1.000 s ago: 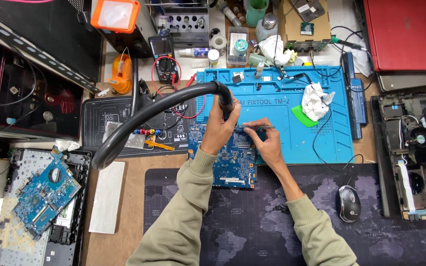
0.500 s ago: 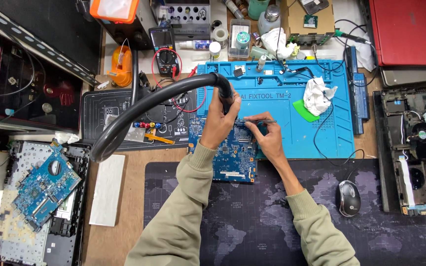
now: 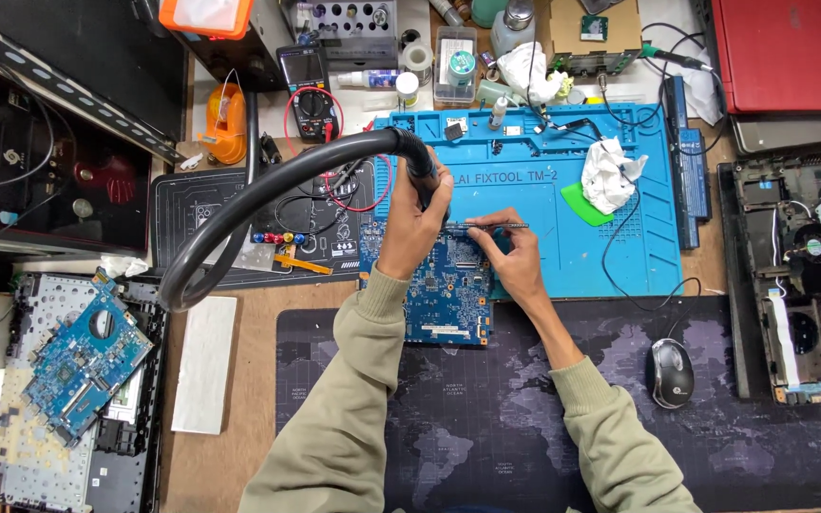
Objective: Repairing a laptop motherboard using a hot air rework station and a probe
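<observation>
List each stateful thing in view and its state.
Left hand: gripping black hose nozzle over blue circuit board.
Right hand: pinching thin tool, tip at board.
Red laptop: lid closed.
Disassembled laptop: opened up, fan exposed.
Mouse: untouched.

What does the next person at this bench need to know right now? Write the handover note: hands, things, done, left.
Left hand: gripped around the nozzle end of the black hose, holding it over the top edge of the blue circuit board.
Right hand: pinching thin metal tweezers, tips at the same spot on the board.
The board lies half on the blue work mat, half on the dark desk mat.
Done: board is out and bare on the mats.
Left: the work at the board's top edge is in hand; whether any part has come off is too small to tell.
</observation>
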